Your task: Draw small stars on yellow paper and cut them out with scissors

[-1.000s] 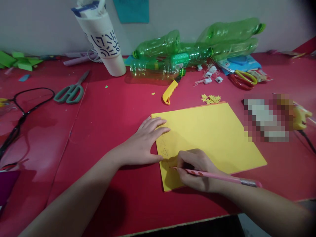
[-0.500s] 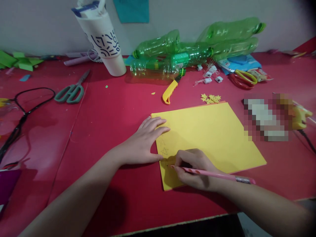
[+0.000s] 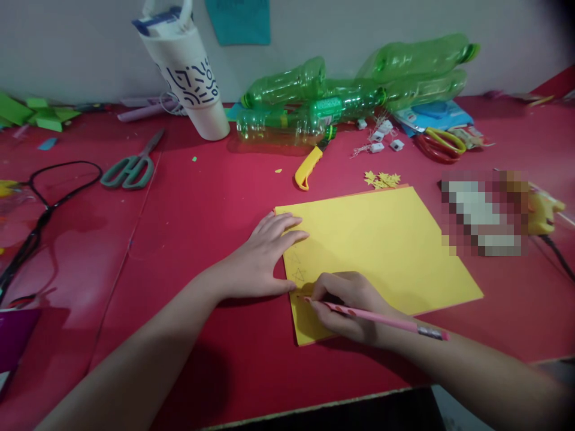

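A stack of yellow paper (image 3: 381, 239) lies on the red table, with small stars (image 3: 299, 275) drawn in pencil down its left side. Fingers spread, my left hand (image 3: 265, 257) rests flat across the paper's left edge. My right hand (image 3: 348, 305) grips a pink pencil (image 3: 381, 317) with a rubber on its end. The pencil's tip is at the sheet's lower left, just below the drawn stars. Beyond the paper's far edge sits a small pile of cut yellow stars (image 3: 381, 179).
A yellow cutter (image 3: 308, 169) lies past the paper, before several green plastic bottles (image 3: 283, 129). Grey-green scissors (image 3: 135, 167) and a white tumbler (image 3: 193, 78) stand to the left. Red-and-yellow scissors (image 3: 442, 145) and a yellow glue gun (image 3: 543, 212) are right. The table's front edge (image 3: 314, 407) is near me.
My right hand has shifted slightly left with the pencil, its tip moving left across the paper. My left hand stays in place.
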`<state>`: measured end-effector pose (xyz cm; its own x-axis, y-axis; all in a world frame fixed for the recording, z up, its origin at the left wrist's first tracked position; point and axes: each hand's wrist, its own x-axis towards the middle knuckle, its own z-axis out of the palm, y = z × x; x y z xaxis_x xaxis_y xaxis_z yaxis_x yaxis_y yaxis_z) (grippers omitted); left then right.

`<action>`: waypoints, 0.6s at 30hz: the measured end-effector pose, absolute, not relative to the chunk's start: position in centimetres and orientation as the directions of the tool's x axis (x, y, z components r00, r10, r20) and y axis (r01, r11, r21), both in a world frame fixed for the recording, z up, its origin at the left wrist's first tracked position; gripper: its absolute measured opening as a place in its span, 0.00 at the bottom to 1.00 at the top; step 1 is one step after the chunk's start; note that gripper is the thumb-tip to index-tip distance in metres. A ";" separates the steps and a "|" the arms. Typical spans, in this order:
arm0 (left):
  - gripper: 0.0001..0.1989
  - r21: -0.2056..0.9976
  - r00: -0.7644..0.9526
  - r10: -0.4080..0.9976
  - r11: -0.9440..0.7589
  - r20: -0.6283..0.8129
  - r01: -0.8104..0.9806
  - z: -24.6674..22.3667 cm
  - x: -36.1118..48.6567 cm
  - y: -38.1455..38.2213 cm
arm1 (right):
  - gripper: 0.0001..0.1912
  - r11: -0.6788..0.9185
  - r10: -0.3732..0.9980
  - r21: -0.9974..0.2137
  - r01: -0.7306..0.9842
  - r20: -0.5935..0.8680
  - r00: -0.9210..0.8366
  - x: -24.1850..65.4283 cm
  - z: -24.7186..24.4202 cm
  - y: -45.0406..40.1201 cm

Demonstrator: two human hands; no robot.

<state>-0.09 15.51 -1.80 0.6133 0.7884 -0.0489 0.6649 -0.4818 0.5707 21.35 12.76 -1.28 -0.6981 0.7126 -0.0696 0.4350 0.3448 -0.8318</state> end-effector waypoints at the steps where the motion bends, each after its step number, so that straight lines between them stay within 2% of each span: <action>1: 0.38 0.573 0.614 0.788 -0.481 -0.049 0.664 -1.8 -0.1 15.5 | 0.05 0.350 0.714 -0.829 0.436 -0.066 -0.697 21.4 -1.3 12.7; 18: 0.37 0.564 0.616 0.785 -0.482 -0.062 0.671 -1.7 -0.1 15.5 | 0.06 0.376 0.830 -0.748 0.547 0.010 -0.558 21.6 -2.2 12.2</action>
<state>-0.09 15.52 -1.70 0.6163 0.7850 -0.0625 0.6708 -0.4817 0.5639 21.61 12.24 -2.19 -0.5579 0.8298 0.0096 0.5466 0.3762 -0.7481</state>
